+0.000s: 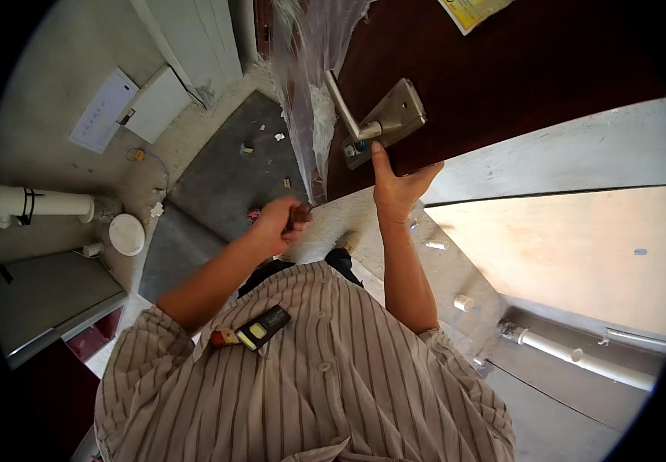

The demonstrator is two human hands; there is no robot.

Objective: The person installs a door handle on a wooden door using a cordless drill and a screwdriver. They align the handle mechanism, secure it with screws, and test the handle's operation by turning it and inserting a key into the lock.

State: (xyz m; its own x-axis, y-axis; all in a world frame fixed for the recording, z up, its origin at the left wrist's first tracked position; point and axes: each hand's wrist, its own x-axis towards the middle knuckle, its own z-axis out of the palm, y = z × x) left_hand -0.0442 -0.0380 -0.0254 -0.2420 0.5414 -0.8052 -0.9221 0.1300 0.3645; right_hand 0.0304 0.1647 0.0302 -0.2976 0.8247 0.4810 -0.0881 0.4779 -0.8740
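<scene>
A dark brown door (494,85) spans the upper right. It carries a metal lever handle (344,104) on a long backplate (404,112). My right hand (399,191) grips the door at its lower edge, with the thumb against the backplate's lower end beside a small lock cylinder (361,145). Its fingers are partly hidden behind the door. My left hand (277,225) hovers left of the door with curled fingers. Something dark shows at those fingertips, but I cannot make it out. Torn clear plastic film (302,85) hangs along the door's left side.
Dark floor sheets (229,154) with scraps lie at left, near a white pipe (40,204) and a round white cap (126,234). An open white wall box (156,105) is at upper left. A light panel (579,254) and another white pipe (587,362) are at right.
</scene>
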